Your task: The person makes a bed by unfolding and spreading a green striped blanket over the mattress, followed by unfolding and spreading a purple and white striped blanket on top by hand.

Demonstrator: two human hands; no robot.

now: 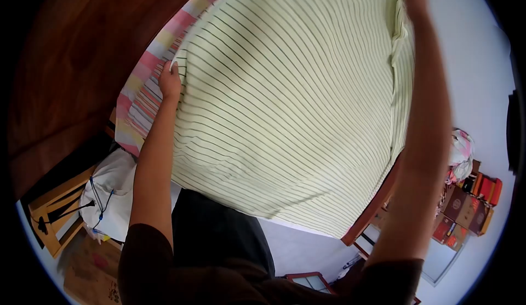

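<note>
Left hand [170, 81] at edge of striped sheet [285, 113]

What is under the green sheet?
At the picture's left, a checked cloth shows from under the green sheet; at lower right, a wooden edge shows beside it. What lies under the middle is covered.

Wht bag [119, 174], cardbd box [87, 275], stkd pkgs [459, 206]
</note>
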